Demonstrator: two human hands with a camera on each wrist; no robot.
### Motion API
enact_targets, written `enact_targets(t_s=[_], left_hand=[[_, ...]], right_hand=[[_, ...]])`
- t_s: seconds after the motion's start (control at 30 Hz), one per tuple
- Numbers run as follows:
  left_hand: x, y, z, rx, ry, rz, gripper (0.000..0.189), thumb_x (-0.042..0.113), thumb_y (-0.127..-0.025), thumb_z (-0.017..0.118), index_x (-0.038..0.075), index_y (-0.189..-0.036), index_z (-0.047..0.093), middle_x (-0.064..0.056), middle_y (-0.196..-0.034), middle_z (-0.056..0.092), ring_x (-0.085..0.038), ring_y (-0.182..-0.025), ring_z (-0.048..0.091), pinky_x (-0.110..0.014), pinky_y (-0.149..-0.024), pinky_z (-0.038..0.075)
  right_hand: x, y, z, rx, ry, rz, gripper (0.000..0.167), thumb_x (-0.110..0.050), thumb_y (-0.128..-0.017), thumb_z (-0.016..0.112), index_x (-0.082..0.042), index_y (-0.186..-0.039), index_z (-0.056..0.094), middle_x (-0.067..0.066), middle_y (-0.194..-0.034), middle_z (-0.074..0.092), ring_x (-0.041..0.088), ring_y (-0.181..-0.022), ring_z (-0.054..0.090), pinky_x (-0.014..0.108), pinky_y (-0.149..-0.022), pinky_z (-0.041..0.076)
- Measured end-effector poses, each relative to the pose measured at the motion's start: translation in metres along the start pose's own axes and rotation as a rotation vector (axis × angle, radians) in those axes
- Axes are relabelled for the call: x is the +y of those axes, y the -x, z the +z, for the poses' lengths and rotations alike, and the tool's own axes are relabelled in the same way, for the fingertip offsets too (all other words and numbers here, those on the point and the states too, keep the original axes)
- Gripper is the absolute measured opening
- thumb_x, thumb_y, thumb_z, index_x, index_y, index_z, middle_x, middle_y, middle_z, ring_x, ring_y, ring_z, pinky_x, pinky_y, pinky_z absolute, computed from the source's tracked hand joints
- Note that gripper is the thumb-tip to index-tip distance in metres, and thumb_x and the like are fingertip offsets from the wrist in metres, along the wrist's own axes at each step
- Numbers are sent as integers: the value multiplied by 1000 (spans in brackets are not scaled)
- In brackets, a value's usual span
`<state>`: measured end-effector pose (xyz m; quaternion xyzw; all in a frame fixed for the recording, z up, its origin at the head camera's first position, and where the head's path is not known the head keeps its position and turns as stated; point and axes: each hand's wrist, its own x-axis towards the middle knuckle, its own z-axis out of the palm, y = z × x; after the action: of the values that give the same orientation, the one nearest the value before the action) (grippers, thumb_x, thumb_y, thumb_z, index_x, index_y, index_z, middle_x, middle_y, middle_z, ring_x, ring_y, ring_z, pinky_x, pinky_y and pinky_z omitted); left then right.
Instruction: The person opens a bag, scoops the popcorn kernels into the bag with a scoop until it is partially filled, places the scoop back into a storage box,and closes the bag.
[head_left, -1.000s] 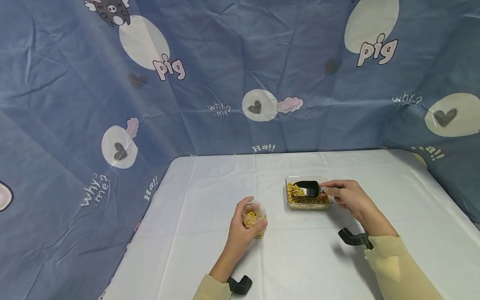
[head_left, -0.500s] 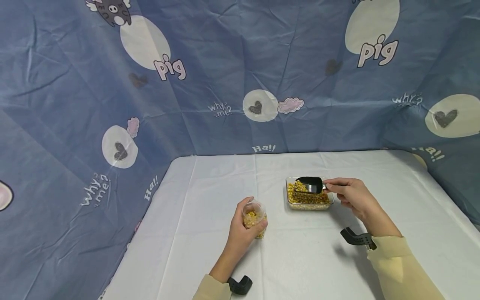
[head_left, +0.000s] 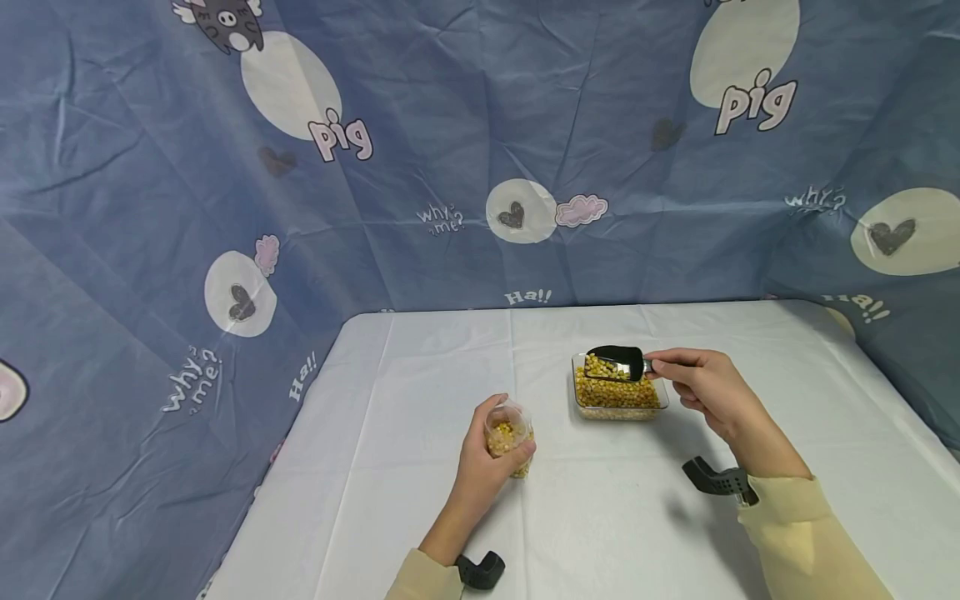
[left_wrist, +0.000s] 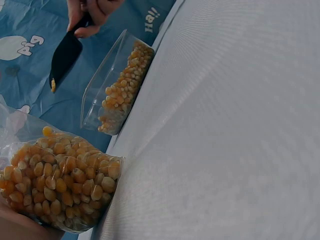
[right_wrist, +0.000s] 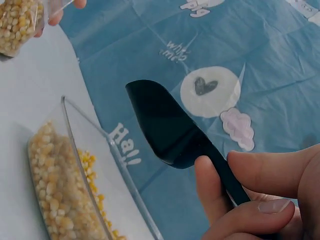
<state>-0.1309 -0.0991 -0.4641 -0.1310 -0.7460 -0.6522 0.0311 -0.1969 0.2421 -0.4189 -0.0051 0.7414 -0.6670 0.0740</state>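
Note:
My right hand (head_left: 708, 392) grips the handle of a black scoop (right_wrist: 167, 125), fingers and thumb curled round it. Corn kernels lie in the scoop, which is raised over a clear rectangular container (head_left: 621, 413) part filled with corn; the left wrist view shows a gap between scoop and rim. My left hand (head_left: 483, 467) is wrapped round a clear plastic bag (left_wrist: 65, 180) of corn kernels, standing on the table with its mouth open upward. The bag is left of the container and nearer to me. Most of the left hand is out of the left wrist view.
A white cloth covers the table (head_left: 420, 392). Behind it and to the sides hangs a blue printed curtain (head_left: 420, 150). A black wrist strap mount (head_left: 716, 479) sits on the right wrist, another mount (head_left: 480, 571) on the left.
The right hand has lifted the scoop of corn up out of the container's corn, tilting it slightly on the way. The left hand and the bag have stayed in place.

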Motion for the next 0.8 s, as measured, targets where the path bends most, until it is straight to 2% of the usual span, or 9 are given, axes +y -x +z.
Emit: enact_targets(t_s=[0.2, 0.47, 0.8], left_hand=[[-2, 0, 0, 4, 3, -8, 72, 12, -89, 78, 19, -150, 40, -11, -134, 56, -28, -123, 53, -48, -101, 42], [-2, 0, 1, 6, -1, -13, 73, 16, -88, 80, 21, -149, 41, -9, -134, 56, -26, -123, 53, -47, -101, 42], [0, 0, 1, -5, -7, -12, 72, 11, -88, 79, 19, -149, 41, -11, -135, 57, -28, -125, 52, -48, -103, 41]], right_hand=[[-10, 6, 7, -13, -23, -27, 41, -24, -99, 68, 4, -129, 63, 4, -97, 74, 9, -49, 29, 41, -54, 19], [-20, 12, 19, -25, -32, -51, 40, -21, -98, 68, 7, -126, 64, 2, -91, 75, 9, -53, 32, 38, -53, 21], [-25, 16, 33, -61, -37, -65, 38, -20, -97, 70, 6, -124, 66, 5, -91, 74, 11, -54, 33, 35, -52, 24]])
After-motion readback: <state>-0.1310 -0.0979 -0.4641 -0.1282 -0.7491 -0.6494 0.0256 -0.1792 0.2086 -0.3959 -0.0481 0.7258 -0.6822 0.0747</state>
